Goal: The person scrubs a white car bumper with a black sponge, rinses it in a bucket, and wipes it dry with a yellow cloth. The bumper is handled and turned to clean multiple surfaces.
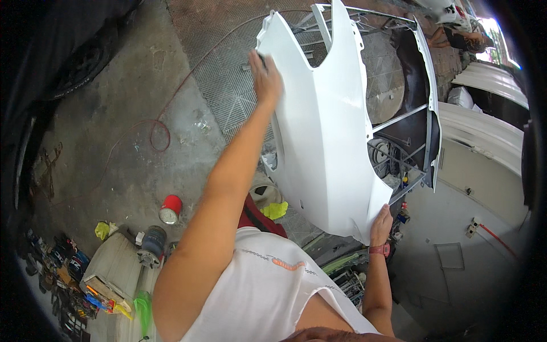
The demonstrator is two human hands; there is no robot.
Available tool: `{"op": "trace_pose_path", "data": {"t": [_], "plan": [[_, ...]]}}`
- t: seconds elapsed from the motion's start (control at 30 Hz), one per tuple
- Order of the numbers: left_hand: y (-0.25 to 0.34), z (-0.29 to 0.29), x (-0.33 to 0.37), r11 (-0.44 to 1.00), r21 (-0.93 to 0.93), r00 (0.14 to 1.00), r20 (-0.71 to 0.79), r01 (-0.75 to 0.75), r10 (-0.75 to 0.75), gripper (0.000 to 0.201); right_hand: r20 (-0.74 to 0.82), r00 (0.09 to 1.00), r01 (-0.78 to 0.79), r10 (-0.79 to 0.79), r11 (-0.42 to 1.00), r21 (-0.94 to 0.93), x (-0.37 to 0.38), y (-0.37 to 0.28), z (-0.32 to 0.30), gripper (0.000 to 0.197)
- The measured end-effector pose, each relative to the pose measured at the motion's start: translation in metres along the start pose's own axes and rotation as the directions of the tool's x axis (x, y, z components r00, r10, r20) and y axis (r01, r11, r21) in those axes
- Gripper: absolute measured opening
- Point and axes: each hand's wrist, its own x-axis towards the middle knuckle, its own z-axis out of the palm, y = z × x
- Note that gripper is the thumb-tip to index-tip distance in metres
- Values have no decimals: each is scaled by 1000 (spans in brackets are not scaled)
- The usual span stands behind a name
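One shirt (250, 296) nearest, two grips (266, 82) (380, 227) touch one panel (333, 137).

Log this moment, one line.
left hand: on white panel, upper left edge | right hand: on same panel, lower right corner | nearby: red can

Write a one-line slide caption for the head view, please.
White curved panel, left hand at its left edge, right hand at its near right corner.

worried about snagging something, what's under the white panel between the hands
Past the edges of the white panel, metal bars and patterned floor tiles show; what lies directly beneath its middle is covered.
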Motion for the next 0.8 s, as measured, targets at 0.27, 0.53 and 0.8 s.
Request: {"op": "trace_pose_path", "data": {"t": [0.27, 0.53, 0.8], "plan": [[-20, -22, -219, 959, -31, 948, 162, 281, -273, 78, 9, 999, -32, 32, 999, -5, 3, 3, 0, 70], [-3, 7, 70, 964, 179, 969, 114, 199, -221, 67, 7, 999, -34, 34, 999, 24, 1, 7, -1, 71], [-47, -4, -270, 987, -29, 981, 122, 157, -152, 74, 9, 1000, -12, 12, 999, 47, 5, -1, 0, 72]]}}
